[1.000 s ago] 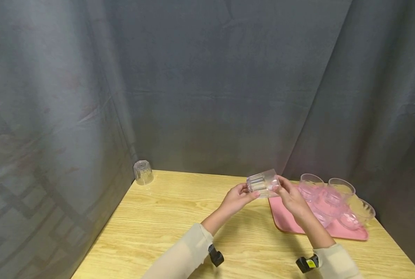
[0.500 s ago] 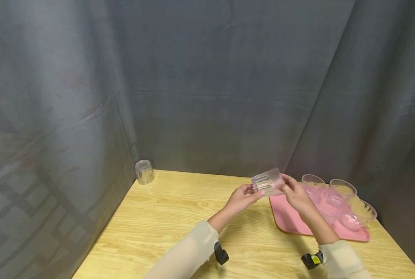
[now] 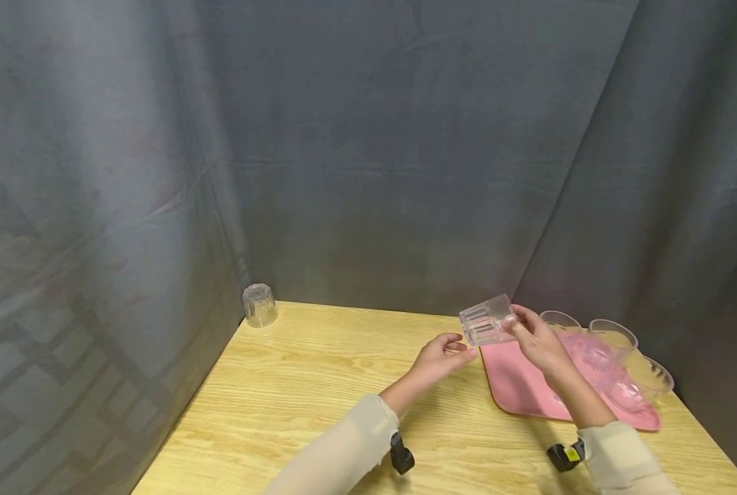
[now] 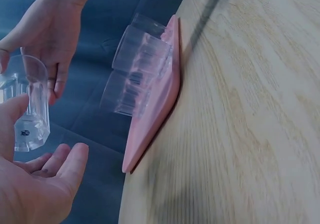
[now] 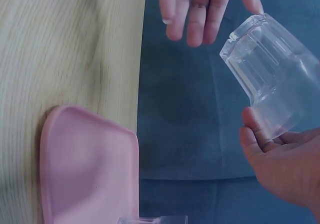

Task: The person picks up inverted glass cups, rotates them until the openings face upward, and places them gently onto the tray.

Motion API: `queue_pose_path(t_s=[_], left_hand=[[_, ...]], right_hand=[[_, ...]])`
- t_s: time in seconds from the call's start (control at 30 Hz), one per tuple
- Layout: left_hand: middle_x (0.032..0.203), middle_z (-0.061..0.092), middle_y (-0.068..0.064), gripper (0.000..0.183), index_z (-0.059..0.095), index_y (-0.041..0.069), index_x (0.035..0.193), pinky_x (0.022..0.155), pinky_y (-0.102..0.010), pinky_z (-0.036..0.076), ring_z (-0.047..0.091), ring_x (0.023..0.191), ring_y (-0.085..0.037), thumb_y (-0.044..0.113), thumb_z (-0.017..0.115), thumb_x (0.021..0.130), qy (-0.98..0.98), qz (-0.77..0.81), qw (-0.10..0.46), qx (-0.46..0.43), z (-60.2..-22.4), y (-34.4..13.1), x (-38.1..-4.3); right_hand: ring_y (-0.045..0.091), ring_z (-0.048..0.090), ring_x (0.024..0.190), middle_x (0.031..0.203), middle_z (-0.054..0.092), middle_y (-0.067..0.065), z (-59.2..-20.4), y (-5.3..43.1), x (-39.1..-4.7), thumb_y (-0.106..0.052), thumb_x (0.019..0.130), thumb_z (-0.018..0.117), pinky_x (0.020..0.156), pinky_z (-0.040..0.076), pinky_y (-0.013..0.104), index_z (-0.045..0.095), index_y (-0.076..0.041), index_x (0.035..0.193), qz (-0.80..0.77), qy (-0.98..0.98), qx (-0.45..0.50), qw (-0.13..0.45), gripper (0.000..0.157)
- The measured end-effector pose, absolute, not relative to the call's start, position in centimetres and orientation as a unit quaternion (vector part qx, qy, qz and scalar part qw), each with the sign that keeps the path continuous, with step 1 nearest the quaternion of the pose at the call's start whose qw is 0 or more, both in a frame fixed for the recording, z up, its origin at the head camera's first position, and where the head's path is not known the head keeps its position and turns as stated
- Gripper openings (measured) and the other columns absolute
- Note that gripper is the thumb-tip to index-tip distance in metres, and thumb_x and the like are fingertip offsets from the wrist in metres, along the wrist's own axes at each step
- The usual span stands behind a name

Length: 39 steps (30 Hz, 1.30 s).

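Observation:
A clear fluted plastic tumbler (image 3: 486, 322) is tilted nearly on its side in the air, its base to the left. My right hand (image 3: 538, 344) grips it near the rim, thumb on the near side. At the base end my left hand (image 3: 438, 359) has its fingers spread apart from the tumbler. In the right wrist view, the left thumb tip lies at the edge of the tumbler's base (image 5: 250, 34); whether it touches I cannot tell. Behind the right hand, several clear tumblers (image 3: 616, 337) stand rim up on a pink tray (image 3: 517, 385).
Another clear tumbler (image 3: 260, 306) stands upside down at the table's far left corner. The wooden table (image 3: 319, 385) meets grey curtains (image 3: 368, 172) at the back and sides. Part of the tray's left end is bare.
The left fingers have come off the tumbler's base, which both hands held before. The tumbler and right hand have shifted a little to the right.

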<state>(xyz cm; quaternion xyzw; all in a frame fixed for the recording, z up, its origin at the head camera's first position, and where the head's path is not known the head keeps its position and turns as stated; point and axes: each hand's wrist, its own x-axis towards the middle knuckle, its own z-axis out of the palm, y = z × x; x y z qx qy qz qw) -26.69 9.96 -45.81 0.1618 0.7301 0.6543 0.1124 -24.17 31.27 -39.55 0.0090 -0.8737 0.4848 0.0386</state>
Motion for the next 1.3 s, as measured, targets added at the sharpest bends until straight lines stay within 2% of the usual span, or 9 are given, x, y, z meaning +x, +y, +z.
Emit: queue_pose_path(t_s=[0.13,0.27,0.43,0.53,0.67,0.8,0.87,1.03,1.3], left_hand=[[0.114,0.07,-0.006,0.052,0.06,0.002,0.134,0.08,-0.03,0.059,0.068,0.097,-0.013,0.025,0.077,0.09,0.734,0.654,0.098,0.154,-46.3,10.9,-26.9],[0.109,0.07,-0.002,0.05,0.062,0.004,0.129,0.076,-0.028,0.057,0.067,0.093,-0.012,0.026,0.078,0.088,0.75,0.64,0.09,0.138,-46.6,11.7,-26.9],[0.102,0.069,0.005,0.047,0.065,0.009,0.125,0.074,-0.027,0.054,0.064,0.086,-0.008,0.029,0.079,0.085,0.781,0.607,0.089,0.118,-47.1,12.7,-27.0],[0.1,0.068,0.007,0.047,0.065,0.009,0.124,0.073,-0.028,0.054,0.063,0.084,-0.009,0.031,0.079,0.085,0.792,0.595,0.089,0.103,-47.5,13.3,-27.1],[0.104,0.069,0.002,0.048,0.065,0.007,0.125,0.076,-0.03,0.055,0.065,0.087,-0.012,0.031,0.08,0.085,0.807,0.577,0.088,0.089,-48.0,13.9,-27.2],[0.107,0.071,-0.002,0.048,0.066,0.007,0.125,0.08,-0.032,0.056,0.067,0.092,-0.015,0.032,0.079,0.086,0.826,0.551,0.09,0.082,-48.6,14.6,-27.4],[0.106,0.071,0.0,0.047,0.067,0.008,0.125,0.08,-0.032,0.056,0.067,0.092,-0.014,0.032,0.079,0.086,0.836,0.535,0.092,0.079,-49.0,15.0,-27.5],[0.093,0.068,0.004,0.043,0.068,0.007,0.12,0.075,-0.029,0.055,0.062,0.08,-0.009,0.029,0.079,0.085,0.855,0.505,0.095,0.074,-49.5,15.8,-27.5],[0.078,0.064,0.003,0.04,0.068,0.003,0.113,0.066,-0.024,0.051,0.056,0.067,-0.008,0.022,0.08,0.08,0.874,0.473,0.077,0.076,-50.0,16.8,-27.1]], right_hand=[[0.046,0.043,0.131,0.144,0.041,0.034,-39.4,31.6,-24.4,-0.029,0.102,0.047,0.105,0.039,0.059,0.022,0.007,0.156,0.472,-0.881,0.0,0.043,0.07],[0.045,0.043,0.13,0.143,0.042,0.034,-39.4,31.9,-24.7,-0.026,0.102,0.044,0.104,0.04,0.058,0.02,0.009,0.156,0.467,-0.883,-0.003,0.043,0.069],[0.04,0.046,0.124,0.138,0.046,0.032,-39.5,32.4,-25.2,-0.024,0.101,0.044,0.098,0.043,0.048,0.021,0.012,0.154,0.458,-0.887,-0.003,0.052,0.068],[0.04,0.046,0.125,0.135,0.048,0.031,-39.5,32.6,-25.4,-0.022,0.1,0.043,0.097,0.042,0.045,0.021,0.013,0.154,0.45,-0.891,0.004,0.058,0.068],[0.041,0.047,0.124,0.132,0.05,0.029,-39.6,33.1,-25.7,-0.022,0.1,0.043,0.097,0.043,0.044,0.022,0.016,0.152,0.437,-0.897,0.012,0.065,0.067],[0.037,0.049,0.119,0.13,0.049,0.027,-39.5,33.6,-26.1,-0.028,0.101,0.048,0.092,0.045,0.037,0.024,0.016,0.151,0.416,-0.907,0.005,0.068,0.071],[0.037,0.049,0.118,0.131,0.047,0.027,-39.5,33.8,-26.3,-0.032,0.1,0.049,0.092,0.045,0.039,0.024,0.016,0.152,0.406,-0.911,-0.002,0.069,0.075],[0.044,0.049,0.121,0.133,0.045,0.03,-39.7,34.1,-26.7,-0.036,0.099,0.053,0.096,0.046,0.052,0.024,0.016,0.151,0.386,-0.919,-0.013,0.072,0.08],[0.041,0.054,0.111,0.122,0.051,0.028,-40.4,34.4,-27.3,-0.034,0.096,0.058,0.093,0.046,0.052,0.031,0.02,0.146,0.356,-0.929,-0.018,0.1,0.078]])
